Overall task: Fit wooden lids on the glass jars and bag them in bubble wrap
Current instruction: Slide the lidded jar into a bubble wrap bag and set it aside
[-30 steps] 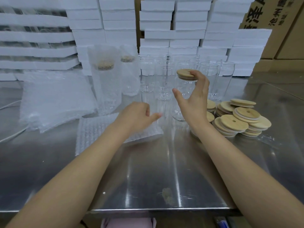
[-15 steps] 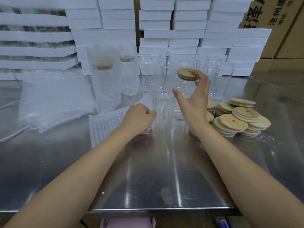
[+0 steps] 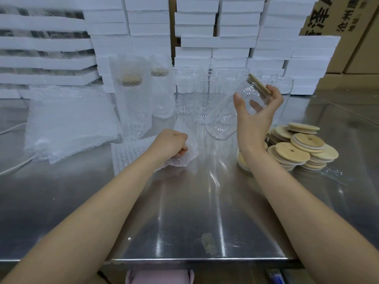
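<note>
Hands of a person work over a shiny stainless steel table (image 3: 184, 212), seen from head height. The right hand (image 3: 256, 117) grips a clear glass jar (image 3: 225, 119) near its mouth, with the thumb on the near side and the fingers curled round the far side. The jar is tilted, its base low and to the left and its mouth high and to the right. A round pale wooden lid (image 3: 258, 85) sits on the mouth beside the fingertips.

The left hand (image 3: 170, 143), curled into a fist, clutches the crumpled edge of a clear bubble-wrap bag (image 3: 127, 154) that lies on the table just left of the jar's base.

Behind the held jar stands a row of empty glass jars (image 3: 205, 89), upright and partly hidden by the jar and the right hand. To their left, two bagged jars (image 3: 131, 103) with lids stand upright inside bubble wrap. Further left lies a loose pile of bubble-wrap bags (image 3: 67, 119).

Just right of the right wrist is a heap of round wooden lids (image 3: 299, 148), each with a small hole; the wrist covers the heap's left edge.

Stacked white foam blocks (image 3: 231, 42) form a wall along the back. Brown cardboard boxes (image 3: 338, 21) with printed characters stand at the far right. A white cable (image 3: 14, 128) runs along the table's left edge, and a dull smudge (image 3: 208, 244) marks the steel near the front.
</note>
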Demonstrator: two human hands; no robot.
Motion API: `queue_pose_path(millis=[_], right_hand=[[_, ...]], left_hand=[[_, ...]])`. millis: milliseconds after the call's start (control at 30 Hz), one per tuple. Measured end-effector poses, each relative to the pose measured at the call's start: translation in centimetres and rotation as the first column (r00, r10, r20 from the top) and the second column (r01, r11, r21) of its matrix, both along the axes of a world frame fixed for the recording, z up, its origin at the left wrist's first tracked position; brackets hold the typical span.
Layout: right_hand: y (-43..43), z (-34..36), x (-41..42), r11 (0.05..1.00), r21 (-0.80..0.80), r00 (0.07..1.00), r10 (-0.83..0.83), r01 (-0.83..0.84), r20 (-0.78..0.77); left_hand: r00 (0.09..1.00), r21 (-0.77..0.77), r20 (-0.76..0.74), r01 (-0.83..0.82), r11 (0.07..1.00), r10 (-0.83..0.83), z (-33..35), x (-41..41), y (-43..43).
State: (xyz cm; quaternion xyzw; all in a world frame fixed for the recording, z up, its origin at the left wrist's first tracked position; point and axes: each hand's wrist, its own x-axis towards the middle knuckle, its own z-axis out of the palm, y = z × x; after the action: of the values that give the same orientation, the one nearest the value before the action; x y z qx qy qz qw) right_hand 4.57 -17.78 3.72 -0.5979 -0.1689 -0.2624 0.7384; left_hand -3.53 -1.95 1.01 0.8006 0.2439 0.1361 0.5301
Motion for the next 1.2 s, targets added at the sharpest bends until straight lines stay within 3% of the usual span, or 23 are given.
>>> queue_pose_path(millis=[133, 300, 500, 633, 800, 967, 1100, 1133, 1200], right_hand=[[0.0, -0.1, 0.1, 0.999, 0.039, 1.0, 0.016, -0.015, -0.004], [0.2, -0.2, 0.3, 0.992, 0.092, 0.992, 0.097, -0.09, -0.08], [1.2, -0.3, 0.6, 0.945, 0.234, 0.924, 0.286, -0.229, -0.254], [1.8, -0.9, 0.8, 0.969, 0.138, 0.929, 0.237, -0.204, -0.286], [1.9, -1.0, 0.9, 0.989, 0.031, 0.936, 0.144, -0.142, -0.321], [1.8, -1.0, 0.8, 0.996, -0.013, 0.939, 0.08, -0.09, -0.334], [1.8, -1.0, 0.7, 0.998, 0.009, 0.922, 0.06, -0.061, -0.383], [1.7, -1.0, 0.6, 0.999, 0.022, 0.91, 0.046, -0.04, -0.413], [1.4, -0.7, 0.5, 0.998, 0.068, 0.884, 0.044, -0.014, -0.465]], left_hand=[[0.997, -0.085, 0.053, -0.058, 0.995, 0.063, -0.1, 0.0, 0.4], [0.997, 0.035, 0.073, -0.038, 0.999, 0.036, -0.1, -0.6, 0.3], [0.994, -0.159, 0.084, 0.081, 0.984, -0.068, 0.4, -0.7, -0.6], [0.982, -0.268, 0.176, -0.017, 0.963, 0.066, 0.3, -0.2, -0.7], [0.941, -0.207, 0.294, -0.111, 0.972, 0.17, 0.5, -0.1, 0.2], [0.848, 0.042, 0.514, -0.18, 0.983, 0.133, 0.6, -0.3, -0.1], [0.865, 0.297, 0.486, -0.027, 0.954, -0.126, 0.6, -0.8, -0.7], [0.875, 0.449, 0.434, -0.005, 0.894, -0.213, 0.4, -0.9, -0.6], [0.894, 0.752, 0.28, 0.022, 0.658, -0.351, 0.0, -1.0, -0.2]])
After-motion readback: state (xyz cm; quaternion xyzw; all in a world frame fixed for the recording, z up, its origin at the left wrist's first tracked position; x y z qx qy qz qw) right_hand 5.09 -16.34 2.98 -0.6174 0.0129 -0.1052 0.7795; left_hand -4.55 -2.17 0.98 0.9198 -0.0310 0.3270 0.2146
